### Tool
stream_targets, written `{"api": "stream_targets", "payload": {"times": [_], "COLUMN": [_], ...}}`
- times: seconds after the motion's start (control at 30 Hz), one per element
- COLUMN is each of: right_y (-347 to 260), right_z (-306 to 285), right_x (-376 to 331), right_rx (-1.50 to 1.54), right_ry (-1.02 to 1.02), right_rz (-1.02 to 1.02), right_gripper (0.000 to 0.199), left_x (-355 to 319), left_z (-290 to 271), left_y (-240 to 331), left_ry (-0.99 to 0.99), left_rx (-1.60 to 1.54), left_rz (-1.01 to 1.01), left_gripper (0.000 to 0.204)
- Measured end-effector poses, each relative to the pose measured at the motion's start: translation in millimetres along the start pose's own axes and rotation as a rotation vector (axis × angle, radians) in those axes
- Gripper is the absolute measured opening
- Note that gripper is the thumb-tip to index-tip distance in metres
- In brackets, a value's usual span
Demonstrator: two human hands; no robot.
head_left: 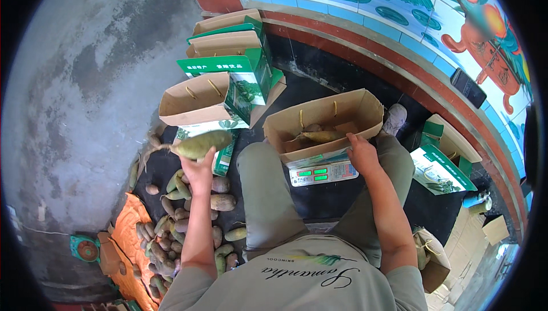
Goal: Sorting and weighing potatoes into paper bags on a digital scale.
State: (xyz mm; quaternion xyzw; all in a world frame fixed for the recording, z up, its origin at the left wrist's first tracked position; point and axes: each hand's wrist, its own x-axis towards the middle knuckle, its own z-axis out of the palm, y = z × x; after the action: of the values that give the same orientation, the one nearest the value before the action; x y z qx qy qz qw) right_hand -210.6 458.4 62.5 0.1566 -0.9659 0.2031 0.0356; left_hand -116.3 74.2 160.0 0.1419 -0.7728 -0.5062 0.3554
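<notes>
My left hand (198,169) is closed around the lower side of a green radish (206,144), held in the air left of my knee with its thin root end pointing left. In front of me a brown cardboard carrier box (357,107) with yellow cord handles stands on a digital scale (337,173) with lit green displays. At the bottom of the box lies a yellowish-green radish (323,136), with a browner one partly hidden behind it. My right hand (362,153) grips the near right rim of this box, its fingers over the edge.
Several green-and-brown carrier boxes (197,105) stand at the far left. Many radishes (165,248) lie heaped by my left leg, partly on an orange sheet (127,228). Another green box (439,168) stands at the right. A phone (468,87) rests on the ledge below the painted tile wall.
</notes>
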Motion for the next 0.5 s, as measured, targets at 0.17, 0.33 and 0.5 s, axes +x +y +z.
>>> {"api": "stream_targets", "payload": {"times": [0.17, 0.33, 0.5], "right_y": [7.1, 4.2, 3.7], "right_z": [6.1, 5.5, 6.9], "right_x": [-3.1, -0.2, -0.8], "right_rx": [0.01, 0.012, 0.02], "right_ry": [0.057, 0.024, 0.02], "right_rz": [-0.029, -0.027, -0.012], "right_gripper": [0.047, 0.047, 0.048], "left_x": [19.7, 24.7, 22.7], "left_z": [69.4, 125.2, 169.1], "left_y": [33.6, 40.3, 47.0], "left_ry": [-0.204, -0.388, -0.676], "left_rx": [-0.121, -0.024, 0.237], "left_rz": [0.163, 0.237, 0.084], "left_gripper": [0.049, 0.058, 0.07]}}
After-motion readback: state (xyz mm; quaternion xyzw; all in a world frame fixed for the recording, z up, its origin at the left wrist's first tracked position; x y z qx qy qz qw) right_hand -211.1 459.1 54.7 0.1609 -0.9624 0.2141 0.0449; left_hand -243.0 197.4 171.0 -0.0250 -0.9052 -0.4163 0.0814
